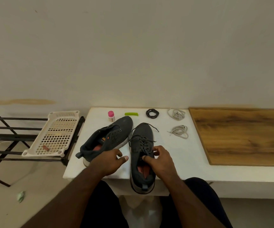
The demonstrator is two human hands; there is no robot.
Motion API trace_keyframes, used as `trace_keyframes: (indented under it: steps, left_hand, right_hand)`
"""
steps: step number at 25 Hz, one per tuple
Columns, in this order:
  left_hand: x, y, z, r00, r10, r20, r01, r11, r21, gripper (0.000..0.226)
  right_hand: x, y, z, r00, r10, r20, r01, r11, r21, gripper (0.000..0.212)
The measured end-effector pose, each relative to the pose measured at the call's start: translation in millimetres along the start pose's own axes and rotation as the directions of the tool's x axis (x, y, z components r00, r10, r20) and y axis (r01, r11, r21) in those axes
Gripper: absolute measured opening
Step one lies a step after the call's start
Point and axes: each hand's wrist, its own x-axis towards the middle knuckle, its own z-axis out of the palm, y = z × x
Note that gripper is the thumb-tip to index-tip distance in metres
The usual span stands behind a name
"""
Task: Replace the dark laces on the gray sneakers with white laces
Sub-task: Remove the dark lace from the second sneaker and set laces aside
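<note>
Left sneaker (106, 139) already unlaced, removed dark lace (152, 113) coiled on surface (192, 155). Right hand (159, 159) pinches dark lace (143, 142) on right sneaker (142, 155); left hand (111, 162) loose, empty. 2 white laces (177, 122) unused.

A bare room with a low white table against a pale wall.

The plain off-white wall (133, 46) carries a brownish stain (19, 101) low on the left. A wood-grain board (241, 137) lies on the white table (174, 162) at its right. Left of the table stands a black metal rack (6, 129) holding a perforated cream tray (54, 134), over a beige floor (9, 203).
</note>
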Motion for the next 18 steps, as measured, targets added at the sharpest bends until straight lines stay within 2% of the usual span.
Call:
trace_keyframes:
  steps: [2,4,5,7,8,11,13,14,16,18]
  left_hand:
    - [-3,7,3,0.999,0.022,-0.047,-0.025,0.998,-0.065,0.048]
    - [-8,27,10,0.977,0.126,-0.171,-0.161,0.965,-0.208,0.044]
    - [-10,39,15,0.957,0.191,-0.219,-0.244,0.938,-0.247,0.046]
    - [-10,53,27,0.922,0.302,-0.241,-0.354,0.91,-0.215,0.049]
    - [-7,55,33,0.914,0.325,-0.242,-0.371,0.912,-0.175,0.049]
    - [0,53,39,0.899,0.326,-0.294,-0.372,0.921,-0.117,0.041]
    - [1,55,37,0.882,0.327,-0.338,-0.372,0.925,-0.077,0.032]
    - [1,56,37,0.872,0.332,-0.36,-0.374,0.926,-0.05,0.026]
    - [1,58,35,0.851,0.348,-0.393,-0.38,0.925,-0.004,0.015]
    - [3,58,35,0.843,0.362,-0.398,-0.396,0.918,-0.004,0.008]
  right_hand:
    - [0,-1,0,1.0,-0.003,0.014,0.003,1.0,-0.004,0.051]
    - [1,-2,1,1.0,-0.023,0.015,0.022,0.999,0.046,0.048]
    - [1,-3,0,0.999,-0.038,-0.007,0.039,0.994,0.104,0.037]
    - [-1,-6,-5,0.997,-0.029,-0.076,0.048,0.963,0.264,0.008]
    - [-3,-9,-9,0.996,0.015,-0.088,0.019,0.927,0.374,0.006]
    - [-8,-18,-22,0.993,0.122,0.008,-0.087,0.658,0.748,0.012]
    - [-10,-22,-29,0.986,0.164,0.003,-0.082,0.479,0.874,0.016]
    - [-9,-22,-32,0.98,0.196,-0.027,-0.059,0.422,0.905,0.017]
    - [-5,-19,-36,0.96,0.261,-0.098,-0.022,0.421,0.907,0.023]
    - [-1,-14,-35,0.939,0.311,-0.143,-0.052,0.542,0.839,0.03]
